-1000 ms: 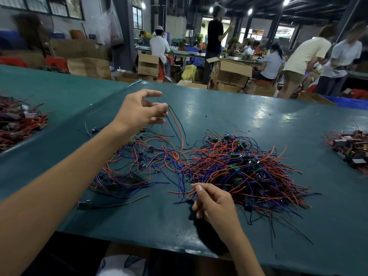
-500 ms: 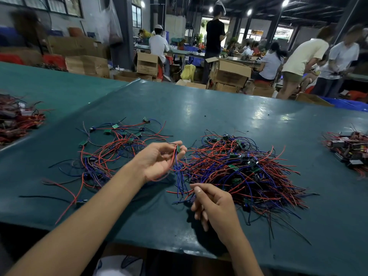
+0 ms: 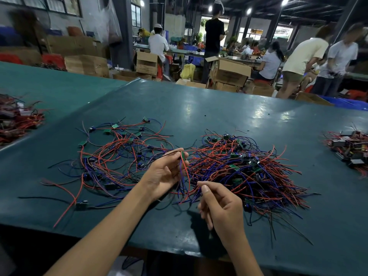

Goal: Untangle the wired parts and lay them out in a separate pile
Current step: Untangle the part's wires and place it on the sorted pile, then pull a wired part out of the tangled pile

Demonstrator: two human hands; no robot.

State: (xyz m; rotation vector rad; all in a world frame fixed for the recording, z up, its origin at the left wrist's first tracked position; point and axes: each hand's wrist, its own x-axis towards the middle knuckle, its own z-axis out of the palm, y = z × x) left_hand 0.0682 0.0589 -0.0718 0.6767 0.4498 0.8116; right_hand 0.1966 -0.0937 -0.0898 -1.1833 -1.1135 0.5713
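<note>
Beside the tangled heap (image 3: 249, 172), my left hand (image 3: 167, 174) pinches a wired part (image 3: 182, 155), my right hand (image 3: 221, 206) seems to pinch loose leads (image 3: 194, 193), and I fear a hard tug drags snagged neighbours along.

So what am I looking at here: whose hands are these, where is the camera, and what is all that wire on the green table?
There is no machine here: a person works with two bare hands, and the one picture comes from a wide-angle camera worn on their head, looking forward and down. On the green table lie two heaps of small wired parts, little green circuit boards with red, blue and black wires. The dense tangled pile is on the right; the looser spread-out pile is on the left. The left hand pinches one wired part by its board, wires hanging down. The right hand is curled by those wire ends; whether it grips one I cannot tell. Other people work behind.
</note>
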